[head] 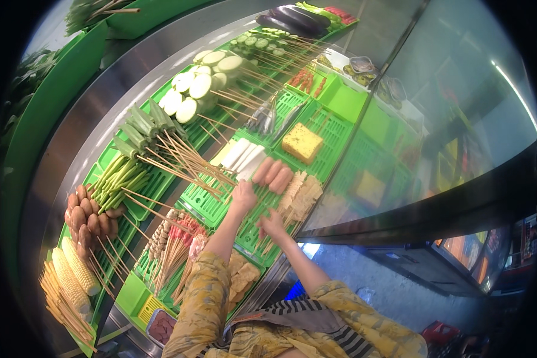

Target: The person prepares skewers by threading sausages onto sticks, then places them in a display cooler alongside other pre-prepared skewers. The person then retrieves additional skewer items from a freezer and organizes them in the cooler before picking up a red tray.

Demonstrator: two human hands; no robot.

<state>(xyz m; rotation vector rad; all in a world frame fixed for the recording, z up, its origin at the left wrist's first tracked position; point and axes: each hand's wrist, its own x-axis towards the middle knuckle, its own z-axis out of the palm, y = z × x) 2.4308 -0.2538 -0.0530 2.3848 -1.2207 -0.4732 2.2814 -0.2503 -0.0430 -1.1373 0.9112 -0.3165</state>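
My left hand (244,197) is over the green slotted tray at the lower edge of some white food strips (246,156), its fingers curled downward. Just right of it lie several pink sausages (273,174). My right hand (272,223) is lower and to the right, fingers bent, beside the thin sticks of pale folded skewers (300,197). The fingertips of both hands are too small and partly hidden, so I cannot tell whether either one grips a stick. A yellow speckled block (302,143) sits in the tray compartment beyond the sausages.
Skewered okra (143,123), green stalks (121,183), brown mushrooms (89,219), corn cobs (71,277) and pale round slices (201,85) line the outer trays, sticks pointing inward. Meat skewers (179,237) and fried tofu pieces (241,277) lie nearer. A glass panel (429,112) stands at the right.
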